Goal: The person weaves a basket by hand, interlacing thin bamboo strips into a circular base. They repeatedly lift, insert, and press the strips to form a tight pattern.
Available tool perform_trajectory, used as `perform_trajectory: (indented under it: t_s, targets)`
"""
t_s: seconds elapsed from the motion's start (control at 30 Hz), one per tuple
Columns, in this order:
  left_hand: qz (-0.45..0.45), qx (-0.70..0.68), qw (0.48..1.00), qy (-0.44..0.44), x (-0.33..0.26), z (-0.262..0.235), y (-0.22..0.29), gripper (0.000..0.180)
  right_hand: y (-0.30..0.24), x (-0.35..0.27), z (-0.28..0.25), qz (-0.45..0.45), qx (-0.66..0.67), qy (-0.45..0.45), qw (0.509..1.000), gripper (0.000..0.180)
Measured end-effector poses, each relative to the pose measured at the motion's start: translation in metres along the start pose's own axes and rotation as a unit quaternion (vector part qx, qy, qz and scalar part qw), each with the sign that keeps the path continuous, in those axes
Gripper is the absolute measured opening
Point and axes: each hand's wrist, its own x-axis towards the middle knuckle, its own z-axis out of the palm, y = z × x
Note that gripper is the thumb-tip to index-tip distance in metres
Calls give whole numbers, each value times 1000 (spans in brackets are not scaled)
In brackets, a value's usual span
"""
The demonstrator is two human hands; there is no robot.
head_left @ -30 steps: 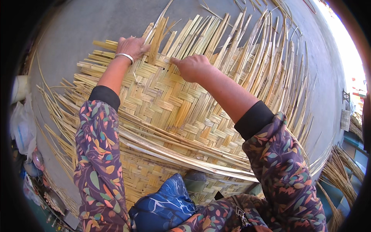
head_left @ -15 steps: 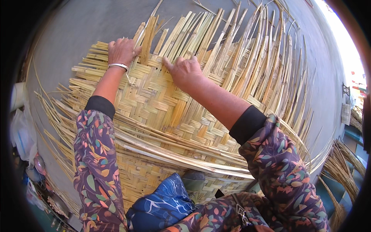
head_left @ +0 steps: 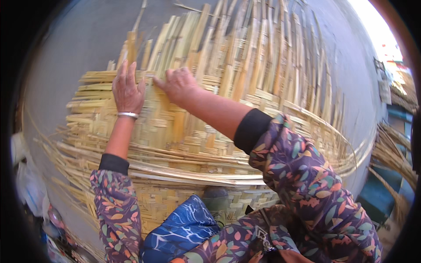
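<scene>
A large woven bamboo mat (head_left: 184,131) lies on grey concrete ground, its loose flat strips (head_left: 245,48) sticking out at the far end and at the left. My left hand (head_left: 127,90), with a silver bangle at the wrist, lies flat on the weave with fingers spread and pointing away. Just to its right, my right hand (head_left: 177,84) presses on the mat with curled fingers, its fingertips pinching at a strip near the left hand. Both arms wear dark sleeves with a leaf print.
A bent bamboo rim (head_left: 337,153) curves around the mat's right side. My knee in blue cloth (head_left: 184,230) and a dark shoe (head_left: 217,201) rest on the mat's near edge. A bundle of bamboo strips (head_left: 394,153) lies at the right. Bags (head_left: 30,188) sit at the left.
Both hands have shifted along the weave and come closer together. The left hand now lies flat and spread, and the view has tipped nearer to the mat.
</scene>
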Motion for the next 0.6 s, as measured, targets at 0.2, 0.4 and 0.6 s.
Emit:
perform_trajectory:
  t_s: [0.2,0.4,0.6]
  targets:
    - [61,26,992,-110,-30,5,10,51,9,-78,-3,-110,30,40,993,34]
    - [-18,58,995,-77,-47,12,31,40,122,-259,15,-85,47,-116,988,41]
    - [-94,-4,983,-157,-40,-10,-1,44,208,-397,-2,275,232,-201,911,44]
